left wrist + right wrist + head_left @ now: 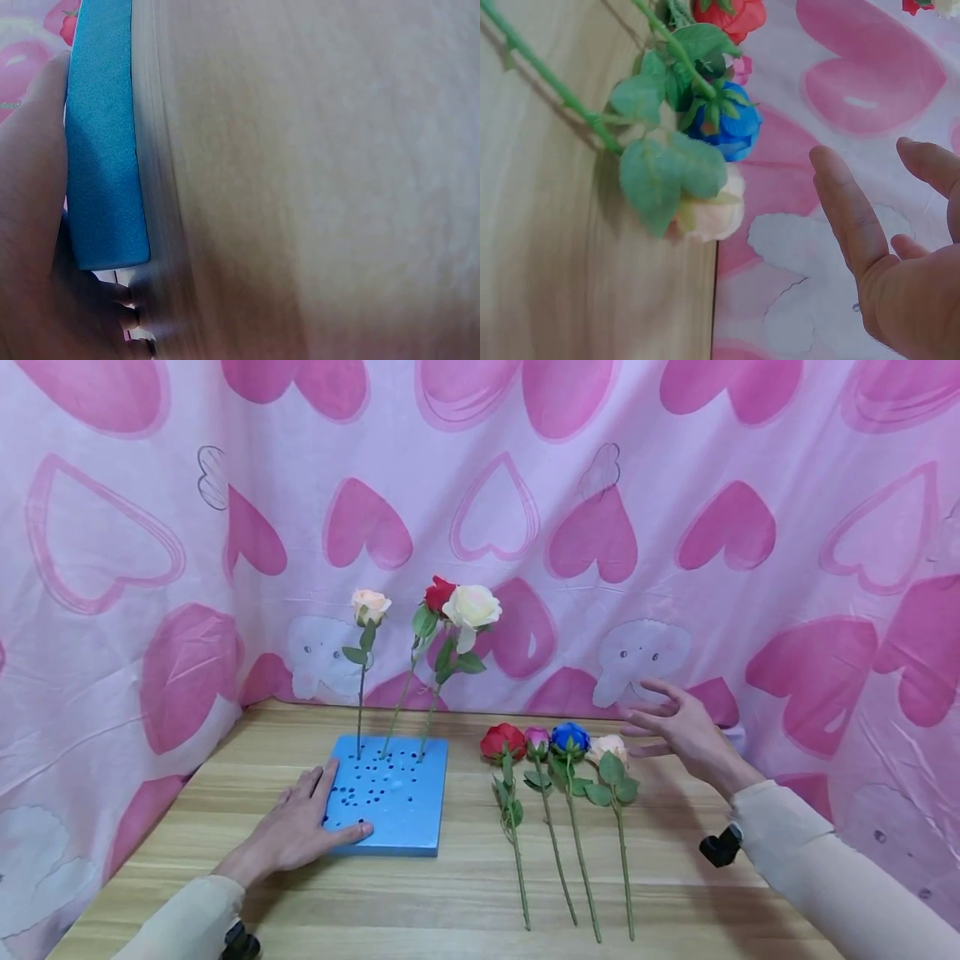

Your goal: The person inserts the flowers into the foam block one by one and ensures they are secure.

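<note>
My left hand point(300, 822) rests at the left edge of a blue foam block point(405, 827), thumb on its top near the front. Many small holes dot the block. Three artificial roses stand in its back part: a peach rose point(371, 607), a red rose point(438, 593) and a white rose point(472, 607). To the right, several roses lie in a row: a red rose point(502, 742), a purple rose point(537, 739), a blue rose point(570, 737) and a pale peach rose point(606, 748). Raised beside the pale peach bloom, my right hand point(686, 731) has spread fingers and holds nothing.
The wooden table point(300, 910) carries everything, its back edge meeting a pink curtain point(510, 510) printed with hearts. More curtain hangs at both sides. The lying stems point towards the table's front.
</note>
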`<state>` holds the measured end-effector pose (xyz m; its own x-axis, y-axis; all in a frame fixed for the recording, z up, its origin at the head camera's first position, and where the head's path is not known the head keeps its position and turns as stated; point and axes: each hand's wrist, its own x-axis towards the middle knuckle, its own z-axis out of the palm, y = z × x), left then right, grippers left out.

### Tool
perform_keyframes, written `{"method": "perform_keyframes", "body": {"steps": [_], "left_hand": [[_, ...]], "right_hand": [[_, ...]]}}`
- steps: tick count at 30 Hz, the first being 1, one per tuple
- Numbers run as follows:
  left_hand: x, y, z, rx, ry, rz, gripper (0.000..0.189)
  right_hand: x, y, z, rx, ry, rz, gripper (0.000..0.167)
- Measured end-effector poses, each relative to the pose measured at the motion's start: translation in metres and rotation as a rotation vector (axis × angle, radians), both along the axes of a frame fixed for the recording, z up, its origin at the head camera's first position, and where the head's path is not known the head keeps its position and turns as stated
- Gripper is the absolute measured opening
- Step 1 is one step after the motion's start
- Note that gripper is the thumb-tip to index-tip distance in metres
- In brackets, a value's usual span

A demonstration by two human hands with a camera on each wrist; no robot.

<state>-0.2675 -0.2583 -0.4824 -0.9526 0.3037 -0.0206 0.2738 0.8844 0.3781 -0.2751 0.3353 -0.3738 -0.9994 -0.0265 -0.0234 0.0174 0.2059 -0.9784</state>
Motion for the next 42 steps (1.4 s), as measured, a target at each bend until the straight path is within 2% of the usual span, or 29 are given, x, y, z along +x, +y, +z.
{"method": "perform_keyframes", "body": {"steps": [13,19,28,42], "left_hand": [[-0.002,0.0,0.003,0.012,-0.005,0.006,0.133],[-0.002,0.001,0.002,0.002,-0.01,0.007,0.133],[-0.001,0.0,0.001,0.003,-0.005,0.013,0.133],[0.001,0.0,0.0,-0.001,-0.032,0.014,0.133]], "right_hand": [[0.025,0.023,-0.022,-0.018,-0.036,-0.006,0.094],[0.036,0.028,-0.032,0.01,-0.093,-0.005,0.098],[0.043,0.025,-0.049,-0.025,-0.154,0.017,0.095],[0.065,0.018,-0.079,0.003,-0.252,0.037,0.09]]}}
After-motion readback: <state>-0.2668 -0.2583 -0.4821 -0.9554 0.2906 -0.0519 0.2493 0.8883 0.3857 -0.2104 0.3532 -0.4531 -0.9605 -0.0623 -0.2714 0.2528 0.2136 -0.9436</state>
